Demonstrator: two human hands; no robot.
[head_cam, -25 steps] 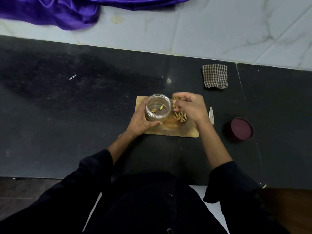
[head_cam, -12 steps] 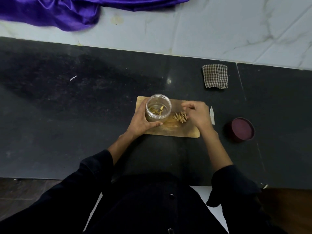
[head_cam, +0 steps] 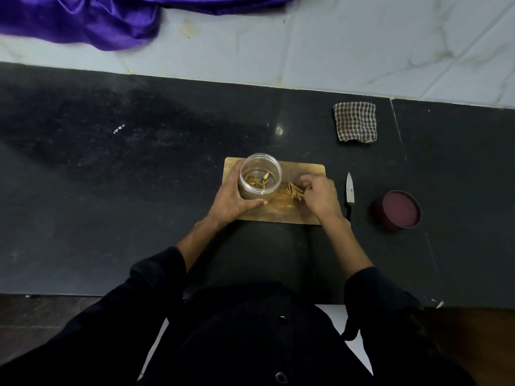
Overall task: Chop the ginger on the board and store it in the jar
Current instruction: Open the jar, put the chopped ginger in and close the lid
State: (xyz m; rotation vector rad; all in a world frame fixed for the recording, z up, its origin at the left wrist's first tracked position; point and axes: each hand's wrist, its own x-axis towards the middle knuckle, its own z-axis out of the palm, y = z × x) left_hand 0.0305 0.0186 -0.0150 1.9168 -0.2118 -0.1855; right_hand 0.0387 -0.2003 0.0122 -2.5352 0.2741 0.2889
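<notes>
The left hand (head_cam: 232, 200) grips the clear jar (head_cam: 260, 174), fingers curled round its left wall and the thumb laid along its near base; the jar stands upright and uncapped on the left part of the wooden board (head_cam: 306, 169). Several ginger strips (head_cam: 257, 181) lie on the jar's bottom. The right hand (head_cam: 320, 196) rests on the right part of the board with its fingers curled down and bunched at the loose ginger pile (head_cam: 294, 190), which sits on the board just right of the jar. The fingertips touch the pile's right side; whether they actually pinch any strips cannot be told, since the knuckles hide the tips. The board lies on the dark bench (head_cam: 139, 218) near its front edge, roughly at mid-length. A knife (head_cam: 350, 190) lies on the bench just beside the board's right edge, blade pointing toward the back edge; its dark handle is partly hidden by the right wrist. A maroon lid (head_cam: 398, 210) rests on the bench right of the knife. A folded checked cloth (head_cam: 355, 121) lies near the back edge, apart from the board. A small white mark (head_cam: 119, 129) on the bench's left part is too small to read. Purple fabric (head_cam: 83, 20) is cut off at the upper edge. Dark sleeves cover both forearms.
</notes>
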